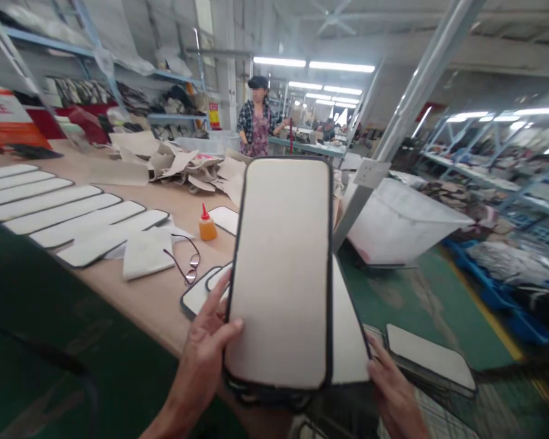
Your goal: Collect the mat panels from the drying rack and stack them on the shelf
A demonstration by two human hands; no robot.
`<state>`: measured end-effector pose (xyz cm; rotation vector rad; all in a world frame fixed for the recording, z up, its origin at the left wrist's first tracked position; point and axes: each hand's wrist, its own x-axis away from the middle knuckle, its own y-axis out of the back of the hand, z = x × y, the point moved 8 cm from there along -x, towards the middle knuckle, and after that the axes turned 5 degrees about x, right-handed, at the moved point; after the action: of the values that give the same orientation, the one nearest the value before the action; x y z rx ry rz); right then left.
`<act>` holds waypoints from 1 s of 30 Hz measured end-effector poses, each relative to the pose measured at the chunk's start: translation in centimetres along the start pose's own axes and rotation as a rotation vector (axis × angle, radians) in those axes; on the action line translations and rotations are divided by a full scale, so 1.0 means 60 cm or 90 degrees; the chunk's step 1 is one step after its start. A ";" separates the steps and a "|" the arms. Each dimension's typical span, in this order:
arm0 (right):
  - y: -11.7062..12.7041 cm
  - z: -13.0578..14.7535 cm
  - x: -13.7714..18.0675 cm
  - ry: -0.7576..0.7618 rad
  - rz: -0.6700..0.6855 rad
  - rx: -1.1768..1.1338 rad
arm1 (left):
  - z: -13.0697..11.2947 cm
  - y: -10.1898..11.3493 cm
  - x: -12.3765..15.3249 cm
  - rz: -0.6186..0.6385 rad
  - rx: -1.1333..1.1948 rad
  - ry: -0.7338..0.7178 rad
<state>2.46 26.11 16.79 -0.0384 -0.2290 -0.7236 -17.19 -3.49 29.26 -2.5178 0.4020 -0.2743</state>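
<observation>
Left hand (209, 342) grips the lower left edge of a tall off-white rounded-rectangle panel with dark bound edging (281, 274), thumb laid across its face, fingers behind. Panel held upright in front of the camera, above the near edge of the tan wooden worktable (150, 299).

Right hand (391, 390) sits at the lower right, fingers curled against the edge of a second off-white panel (348, 341) lying just behind the first; how firmly it grips, cannot tell.

On the table: a row of long narrow white strips with dark edging (50, 207) laid side by side at left; a folded white cloth piece (145, 253); wire-framed spectacles (187, 259) beside it; a small orange glue bottle with red nozzle (207, 225). More edged panels (201, 292) lie flat near the left hand. A heap of beige cut pieces (183, 161) farther back.

A person in a checked shirt (256, 122) stands well beyond the table. A large white bin (393, 222) stands on the green floor at right.
</observation>
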 end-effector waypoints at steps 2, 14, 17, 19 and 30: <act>-0.054 0.033 -0.038 0.045 0.034 0.151 | -0.038 0.046 -0.019 -0.044 -0.024 -0.034; -0.160 0.106 -0.048 0.242 -0.079 0.617 | 0.042 0.103 -0.064 0.076 -0.219 0.092; -0.157 0.079 -0.049 0.214 -0.062 0.573 | 0.057 0.091 -0.088 0.131 -0.310 0.071; -0.143 0.064 -0.054 0.192 -0.081 0.527 | 0.055 0.089 -0.110 0.162 -0.360 0.049; -0.117 -0.005 -0.074 0.118 -0.072 0.231 | 0.042 -0.040 -0.079 0.233 -0.736 -0.337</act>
<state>-5.33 23.71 15.23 0.3885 -0.1829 -0.7839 -20.37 1.32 28.05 -3.3058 0.9731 1.0327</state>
